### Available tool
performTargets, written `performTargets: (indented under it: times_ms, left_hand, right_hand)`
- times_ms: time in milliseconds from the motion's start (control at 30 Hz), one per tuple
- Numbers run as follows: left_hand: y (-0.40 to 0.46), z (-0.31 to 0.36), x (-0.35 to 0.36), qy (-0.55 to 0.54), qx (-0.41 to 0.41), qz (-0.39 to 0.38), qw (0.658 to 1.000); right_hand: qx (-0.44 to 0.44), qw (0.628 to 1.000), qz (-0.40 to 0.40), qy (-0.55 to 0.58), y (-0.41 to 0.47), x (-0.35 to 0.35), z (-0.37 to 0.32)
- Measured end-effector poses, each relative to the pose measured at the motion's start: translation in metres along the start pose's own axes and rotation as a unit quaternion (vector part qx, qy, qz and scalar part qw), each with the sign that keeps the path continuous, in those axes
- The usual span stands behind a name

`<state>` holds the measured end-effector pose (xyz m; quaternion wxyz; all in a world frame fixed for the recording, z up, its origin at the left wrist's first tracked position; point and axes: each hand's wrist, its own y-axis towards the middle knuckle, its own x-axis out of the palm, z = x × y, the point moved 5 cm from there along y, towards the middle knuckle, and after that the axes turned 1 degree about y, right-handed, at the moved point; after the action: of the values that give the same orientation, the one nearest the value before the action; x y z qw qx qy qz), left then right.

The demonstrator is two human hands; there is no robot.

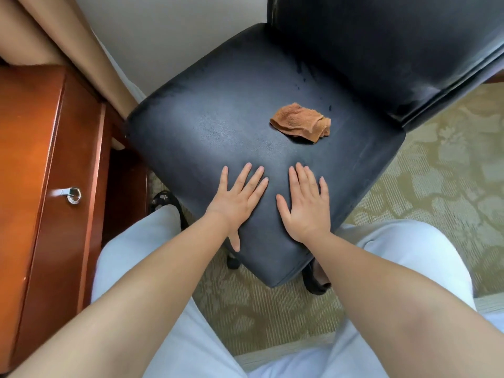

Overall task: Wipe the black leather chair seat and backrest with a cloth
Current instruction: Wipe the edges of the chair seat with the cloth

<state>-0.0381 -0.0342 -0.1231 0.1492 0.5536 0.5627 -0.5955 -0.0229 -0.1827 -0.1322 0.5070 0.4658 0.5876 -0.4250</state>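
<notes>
My fingers (246, 177) lie straight and slightly spread, both my left hand (236, 200) and my right hand (305, 203) resting flat on the front of the black seat (204, 118) and holding nothing, while the orange cloth (301, 122) sits crumpled near the backrest (381, 50), well apart from them. If I lean my weight forward to reach it, the chair could slide or tip away from me. The bunched cloth, I judge, would wipe in streaks and miss patches unless I spread it out.

Patterned green carpet (436, 173), reddish wooden cabinet (41, 159) at left, pale wall (163, 28) behind.
</notes>
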Motion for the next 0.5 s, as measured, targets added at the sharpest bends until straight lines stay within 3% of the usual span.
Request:
performTargets:
  times_ms: [500]
  left_hand:
    - [0.002,0.032,-0.012,-0.018,-0.023,-0.016,0.999]
  right_hand:
    - [-0.058,0.998,-0.030,-0.018,-0.002,-0.006,0.032]
